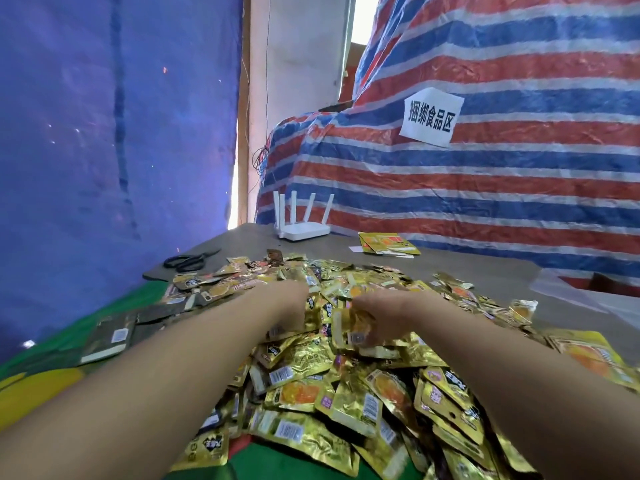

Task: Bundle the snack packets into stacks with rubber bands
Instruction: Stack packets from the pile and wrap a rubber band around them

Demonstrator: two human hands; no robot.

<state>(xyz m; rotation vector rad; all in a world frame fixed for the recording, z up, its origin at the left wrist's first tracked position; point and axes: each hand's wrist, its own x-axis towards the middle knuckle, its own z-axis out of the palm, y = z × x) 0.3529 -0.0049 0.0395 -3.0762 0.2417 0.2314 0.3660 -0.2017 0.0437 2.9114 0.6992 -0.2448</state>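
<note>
A big heap of gold snack packets (322, 386) covers the middle of the table. My left hand (285, 303) reaches into the heap's far part, fingers down among the packets; whether it holds one is hidden. My right hand (381, 315) grips a small upright stack of gold packets (351, 329) at the top of the heap, fingers curled round it. No rubber band shows.
Black scissors (190, 260) lie at the far left of the table. A white router (302, 223) stands at the back. A small bundle of packets (388, 243) lies beside it. Dark packets (114, 336) lie at left. A striped tarp (485, 188) rises behind.
</note>
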